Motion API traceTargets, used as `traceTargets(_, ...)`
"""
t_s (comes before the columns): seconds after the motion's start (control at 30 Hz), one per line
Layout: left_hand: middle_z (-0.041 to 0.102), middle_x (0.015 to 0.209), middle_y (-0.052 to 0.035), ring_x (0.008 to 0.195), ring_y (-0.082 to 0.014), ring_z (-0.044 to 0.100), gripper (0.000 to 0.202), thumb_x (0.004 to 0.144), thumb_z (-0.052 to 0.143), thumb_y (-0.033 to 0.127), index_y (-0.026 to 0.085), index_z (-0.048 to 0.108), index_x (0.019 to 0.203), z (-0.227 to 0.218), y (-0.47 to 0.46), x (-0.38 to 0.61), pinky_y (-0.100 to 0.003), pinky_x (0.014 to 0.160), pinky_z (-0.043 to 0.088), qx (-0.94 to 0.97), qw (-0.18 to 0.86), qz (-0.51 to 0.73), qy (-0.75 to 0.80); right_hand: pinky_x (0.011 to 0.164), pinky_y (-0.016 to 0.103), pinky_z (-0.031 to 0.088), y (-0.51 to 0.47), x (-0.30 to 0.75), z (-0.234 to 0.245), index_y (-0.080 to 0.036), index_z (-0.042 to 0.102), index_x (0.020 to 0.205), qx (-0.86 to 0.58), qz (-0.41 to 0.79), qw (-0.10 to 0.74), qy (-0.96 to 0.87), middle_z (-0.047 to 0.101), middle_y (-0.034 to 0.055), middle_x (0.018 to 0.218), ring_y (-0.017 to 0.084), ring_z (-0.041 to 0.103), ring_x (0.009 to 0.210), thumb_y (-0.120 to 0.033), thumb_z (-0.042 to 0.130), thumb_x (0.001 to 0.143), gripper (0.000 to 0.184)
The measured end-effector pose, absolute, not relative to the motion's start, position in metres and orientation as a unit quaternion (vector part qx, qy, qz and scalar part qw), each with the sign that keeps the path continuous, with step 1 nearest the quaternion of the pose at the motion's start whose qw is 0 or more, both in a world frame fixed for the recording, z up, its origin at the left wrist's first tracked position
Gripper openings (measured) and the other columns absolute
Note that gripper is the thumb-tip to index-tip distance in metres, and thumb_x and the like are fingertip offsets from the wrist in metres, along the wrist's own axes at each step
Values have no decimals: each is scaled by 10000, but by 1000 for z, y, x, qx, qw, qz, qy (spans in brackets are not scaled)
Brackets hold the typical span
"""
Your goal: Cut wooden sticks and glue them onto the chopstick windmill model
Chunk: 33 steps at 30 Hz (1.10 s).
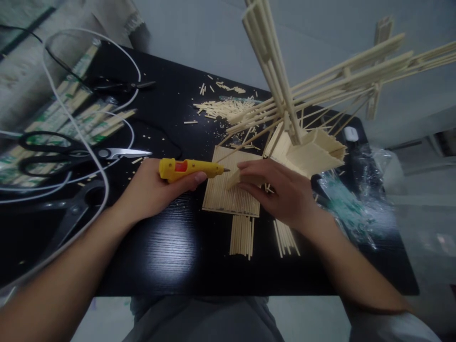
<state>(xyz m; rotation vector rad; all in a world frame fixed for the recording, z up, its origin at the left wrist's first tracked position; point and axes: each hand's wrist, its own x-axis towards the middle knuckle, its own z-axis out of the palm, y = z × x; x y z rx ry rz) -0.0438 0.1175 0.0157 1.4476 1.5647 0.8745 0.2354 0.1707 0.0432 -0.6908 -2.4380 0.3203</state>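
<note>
Yellow glue gun (190,168) gripped in left hand (153,190), just left of the stick panel (216,194), pinching pale wooden piece (233,181) in right hand (283,190) over that panel, seemingly lining up for gluing and calling for steady nozzle (226,170) aim.

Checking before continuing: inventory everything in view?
Glue gun: one, yellow, centre-left
Small piece: one, tan, centre
Stick panel: one, tan, centre
Stick model: one, tan, right
Sticks: two groups, tan, front
Offcuts: many, tan, rear
Wrapped sticks: many, tan, left
Scissors: one, black, left
Other tools: two, black, left
Cables: several, white/black, left
Mouse-like object: one, white, right
Plastic wrapping: loose, clear, right
Table: one, black, beneath
Wall: one, grey, rear
Left hand, right hand: two, bare, centre
Legs: two, grey-clad, bottom
</note>
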Motion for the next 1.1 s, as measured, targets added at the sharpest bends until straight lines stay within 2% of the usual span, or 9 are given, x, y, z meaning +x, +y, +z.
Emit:
traceTargets(0.1, 613, 502, 10, 510, -153, 611, 421, 820, 783, 625, 227, 766, 683, 16, 118, -41, -245, 421, 376, 574, 406, 349, 619, 951, 343, 662, 169, 236, 51, -245, 655, 1176, -257, 109, 302, -911, 810, 66, 1173, 197, 791, 1090, -197, 762, 996, 215)
traceTargets(0.23, 656, 556, 11, 472, -122, 548, 407, 817, 788, 618, 221, 789, 728, 14, 117, -41, -233, 413, 364, 575, 404, 351, 619, 886, 330, 650, 163, 240, 63, -256, 655, 1047, -271, 93, 327, -900, 811, 42, 1059, 193, 792, 996, -168, 730, 1007, 122)
traceTargets(0.37, 663, 578, 21, 464, -107, 501, 376, 826, 790, 612, 241, 815, 772, 10, 117, -42, -225, 410, 352, 587, 391, 348, 618, 735, 283, 607, 149, 251, 70, -238, 643, 1008, -302, 105, 271, -908, 750, 20, 878, 167, 736, 800, -208, 622, 1073, 75)
traceTargets(0.5, 684, 598, 10, 495, -126, 540, 386, 798, 799, 635, 254, 813, 741, 10, 118, -41, -233, 427, 369, 593, 370, 346, 626, 655, 272, 572, 129, 268, 65, -207, 643, 949, -276, 167, 173, -931, 683, 4, 780, 152, 676, 700, -264, 518, 1129, 226)
traceTargets(0.63, 697, 594, 10, 500, -135, 557, 404, 786, 788, 657, 261, 804, 706, 12, 118, -39, -236, 439, 395, 590, 378, 339, 628, 771, 326, 639, 108, 286, 49, -172, 692, 1095, -303, 220, 97, -922, 752, 58, 975, 193, 736, 860, -292, 551, 1114, 186)
traceTargets(0.77, 689, 589, 19, 473, -120, 515, 382, 796, 790, 635, 260, 810, 725, 13, 118, -39, -239, 434, 380, 583, 387, 334, 632, 856, 425, 683, 87, 299, 32, -142, 688, 1275, -340, 215, 80, -912, 741, 117, 1104, 255, 749, 999, -380, 655, 1056, 324)
traceTargets(0.93, 702, 617, 3, 505, -131, 538, 403, 798, 782, 636, 240, 798, 725, 13, 118, -39, -254, 450, 382, 584, 382, 331, 635, 918, 505, 690, 75, 300, 19, -163, 700, 1292, -364, 207, 95, -903, 715, 134, 1175, 280, 743, 1047, -420, 721, 1010, 382)
traceTargets(1.1, 606, 523, 17, 479, -131, 496, 387, 812, 778, 618, 248, 772, 697, 14, 119, -38, -264, 431, 330, 599, 375, 329, 626, 981, 591, 667, 73, 298, 18, -195, 685, 1285, -379, 207, 112, -895, 710, 143, 1238, 306, 742, 1110, -441, 762, 980, 399)
